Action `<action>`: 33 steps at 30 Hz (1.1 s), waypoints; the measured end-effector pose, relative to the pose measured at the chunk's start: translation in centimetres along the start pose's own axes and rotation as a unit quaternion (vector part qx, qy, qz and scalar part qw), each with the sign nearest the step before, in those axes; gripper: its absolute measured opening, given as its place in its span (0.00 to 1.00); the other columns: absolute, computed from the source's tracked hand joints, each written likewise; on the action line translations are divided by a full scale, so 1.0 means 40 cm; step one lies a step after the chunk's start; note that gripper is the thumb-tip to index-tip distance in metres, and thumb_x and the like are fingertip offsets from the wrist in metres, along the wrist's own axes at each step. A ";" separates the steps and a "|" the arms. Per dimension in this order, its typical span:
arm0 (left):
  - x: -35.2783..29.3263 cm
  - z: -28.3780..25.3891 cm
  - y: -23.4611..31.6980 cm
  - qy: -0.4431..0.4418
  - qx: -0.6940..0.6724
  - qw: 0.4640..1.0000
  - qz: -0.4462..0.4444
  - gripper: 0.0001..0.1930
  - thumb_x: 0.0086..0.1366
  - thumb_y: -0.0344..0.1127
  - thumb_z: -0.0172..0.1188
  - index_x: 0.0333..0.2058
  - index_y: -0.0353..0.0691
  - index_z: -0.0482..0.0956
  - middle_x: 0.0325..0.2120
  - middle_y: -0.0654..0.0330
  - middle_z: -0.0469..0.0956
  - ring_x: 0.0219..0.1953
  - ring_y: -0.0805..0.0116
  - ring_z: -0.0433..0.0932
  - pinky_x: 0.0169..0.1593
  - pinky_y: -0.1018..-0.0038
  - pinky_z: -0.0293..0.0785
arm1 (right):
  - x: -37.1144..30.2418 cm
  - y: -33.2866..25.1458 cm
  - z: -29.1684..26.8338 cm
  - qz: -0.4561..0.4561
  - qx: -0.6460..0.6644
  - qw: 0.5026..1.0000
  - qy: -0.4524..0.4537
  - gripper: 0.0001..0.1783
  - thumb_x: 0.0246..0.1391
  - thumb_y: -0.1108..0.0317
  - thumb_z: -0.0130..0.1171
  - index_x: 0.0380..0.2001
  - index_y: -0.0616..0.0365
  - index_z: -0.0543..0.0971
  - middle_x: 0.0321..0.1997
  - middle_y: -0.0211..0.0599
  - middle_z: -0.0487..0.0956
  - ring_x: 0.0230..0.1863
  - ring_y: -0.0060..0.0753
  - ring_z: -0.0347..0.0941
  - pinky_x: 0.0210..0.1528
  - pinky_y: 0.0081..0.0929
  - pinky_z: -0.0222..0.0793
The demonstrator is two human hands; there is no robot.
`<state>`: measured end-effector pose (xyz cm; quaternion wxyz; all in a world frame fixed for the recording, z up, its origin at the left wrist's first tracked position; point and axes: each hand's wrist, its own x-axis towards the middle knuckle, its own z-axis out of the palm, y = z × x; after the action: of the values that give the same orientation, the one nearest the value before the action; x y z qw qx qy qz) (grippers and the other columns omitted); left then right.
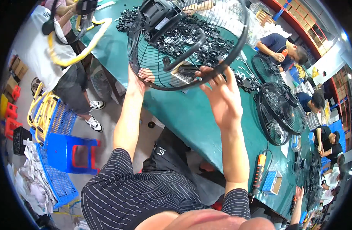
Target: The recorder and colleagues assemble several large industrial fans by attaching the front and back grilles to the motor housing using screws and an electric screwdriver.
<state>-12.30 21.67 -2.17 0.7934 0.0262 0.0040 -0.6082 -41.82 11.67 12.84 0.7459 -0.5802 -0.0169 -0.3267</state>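
Note:
A black fan head point(187, 57) with a round wire guard and a motor housing point(157, 17) is tilted up above the green table. My left hand point(140, 78) grips the lower left of the guard's rim, fingers curled over the wires. At the lower right of the same rim is my right hand point(224, 96), its fingers wrapped over the edge with the thumb side toward the middle. A curved black bar point(189, 51) shows within the guard. Through the wires lie many small black plastic parts point(212, 48), partly hidden.
The green table point(183, 119) runs to the lower right, with stacked fan guards point(279, 111), an orange-and-black electric screwdriver point(259, 172) and a blue patterned box point(272, 182). Co-workers sit along the far side. At left are a person with a yellow hose-like loop point(95, 46) and a blue stool point(65, 153).

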 end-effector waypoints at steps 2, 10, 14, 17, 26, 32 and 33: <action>0.011 0.005 0.053 0.065 0.031 0.996 0.059 0.35 0.54 0.80 0.45 0.13 0.53 0.59 0.07 0.75 0.57 0.10 0.81 0.54 0.18 0.78 0.49 | 0.085 0.042 -0.026 0.035 0.020 0.999 0.020 0.34 0.56 0.59 0.59 0.63 0.57 0.60 0.57 0.48 0.72 0.60 0.46 0.68 0.62 0.46 0.61; 0.211 0.018 0.225 0.325 0.036 0.912 0.246 0.34 0.63 0.73 0.43 0.14 0.50 0.60 0.08 0.71 0.57 0.11 0.75 0.58 0.19 0.75 0.59 | 0.382 0.221 -0.126 0.088 0.064 0.993 0.055 0.17 0.62 0.60 0.55 0.50 0.56 0.71 0.51 0.39 0.77 0.54 0.35 0.73 0.58 0.42 0.68; 0.341 0.027 0.290 0.422 0.050 0.857 0.291 0.30 0.65 0.68 0.48 0.16 0.51 0.64 0.12 0.69 0.63 0.16 0.70 0.65 0.26 0.66 0.69 | 0.502 0.305 -0.213 0.136 0.104 0.983 0.073 0.20 0.61 0.55 0.55 0.46 0.62 0.73 0.48 0.40 0.78 0.53 0.38 0.73 0.59 0.43 0.68; 0.412 0.037 0.325 0.428 0.034 0.843 0.322 0.27 0.65 0.66 0.51 0.17 0.52 0.65 0.12 0.72 0.63 0.15 0.71 0.64 0.23 0.69 0.66 | 0.566 0.356 -0.262 0.161 0.129 0.973 0.100 0.25 0.60 0.54 0.57 0.51 0.62 0.70 0.49 0.42 0.76 0.54 0.41 0.73 0.60 0.45 0.67; 0.620 -0.024 0.485 0.327 0.131 0.847 0.398 0.27 0.69 0.64 0.44 0.41 0.43 0.70 0.30 0.57 0.74 0.26 0.59 0.74 0.29 0.59 0.74 | 0.560 0.285 -0.373 0.143 0.261 0.952 0.068 0.61 0.58 0.43 0.57 0.70 0.63 0.26 0.69 0.77 0.46 0.69 0.72 0.51 0.70 0.55 0.53; 0.659 -0.204 0.616 0.260 0.450 0.819 0.242 0.19 0.73 0.46 0.43 0.54 0.40 0.72 0.49 0.53 0.78 0.47 0.54 0.79 0.46 0.54 0.79 | 0.105 0.069 -0.413 0.108 -0.139 0.984 0.036 0.24 0.58 0.60 0.62 0.52 0.66 0.73 0.42 0.43 0.82 0.46 0.33 0.79 0.53 0.32 0.73; 0.649 -0.223 0.647 0.240 0.442 0.835 0.223 0.16 0.72 0.41 0.47 0.51 0.40 0.75 0.49 0.54 0.79 0.47 0.54 0.79 0.48 0.55 0.79 | 0.004 0.044 -0.409 0.121 -0.178 0.973 0.088 0.23 0.56 0.63 0.65 0.51 0.65 0.74 0.41 0.40 0.82 0.44 0.29 0.78 0.51 0.29 0.73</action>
<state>19.65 3.75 -11.12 0.7855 0.5194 -0.0809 -0.3265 -46.59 -2.54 6.08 0.6631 -0.6706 0.1774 -0.2814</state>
